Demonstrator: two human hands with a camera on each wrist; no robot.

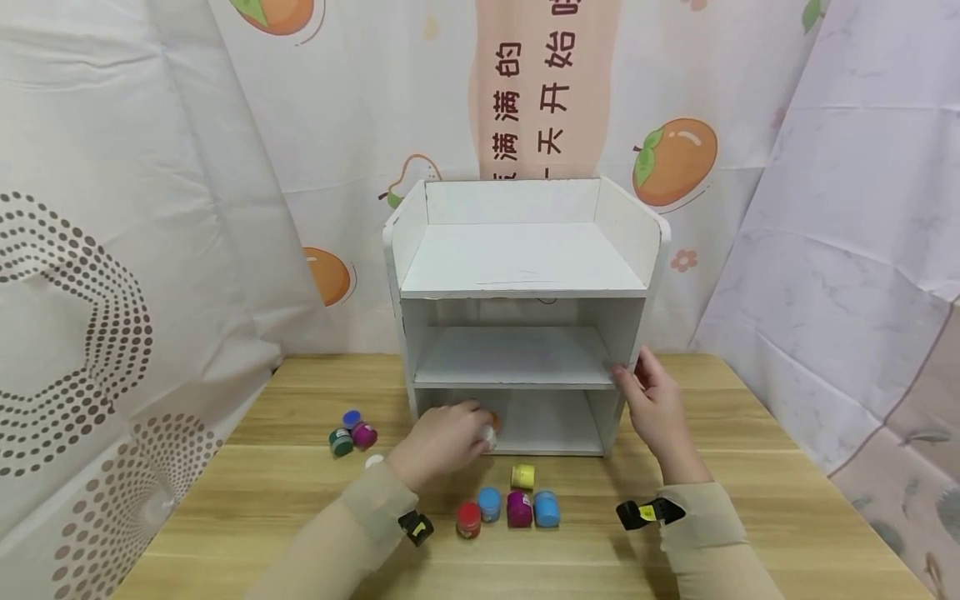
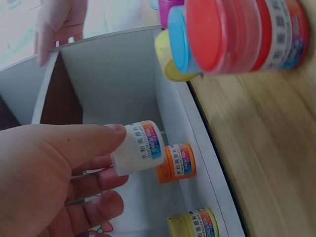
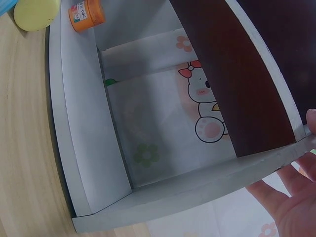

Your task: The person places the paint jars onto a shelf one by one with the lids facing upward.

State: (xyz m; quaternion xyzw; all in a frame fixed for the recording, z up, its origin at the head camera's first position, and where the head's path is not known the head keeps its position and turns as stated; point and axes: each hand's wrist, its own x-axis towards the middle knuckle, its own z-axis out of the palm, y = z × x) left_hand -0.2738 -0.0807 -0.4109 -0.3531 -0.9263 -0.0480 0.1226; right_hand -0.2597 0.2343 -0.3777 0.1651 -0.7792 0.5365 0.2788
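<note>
My left hand (image 1: pixel 442 443) reaches into the bottom compartment of a small white shelf unit (image 1: pixel 521 260). Between its thumb and fingers it pinches a white paint jar (image 2: pixel 140 148), tilted on its side in the left wrist view. Close behind that jar, an orange paint jar (image 2: pixel 177 163) stands on the compartment floor, and a yellow paint jar (image 2: pixel 195 224) is farther along the same floor. My right hand (image 1: pixel 656 404) holds the shelf unit's right side panel at middle-shelf height, thumb at the front edge and fingers along the outside.
In front of the unit stand a red jar (image 1: pixel 468 520), two blue jars, a purple jar (image 1: pixel 519 509) and a yellow jar (image 1: pixel 523 477). Left of it sit a green jar (image 1: pixel 341 442), another purple one and a blue one. A white round piece (image 1: pixel 374 461) lies near my left wrist.
</note>
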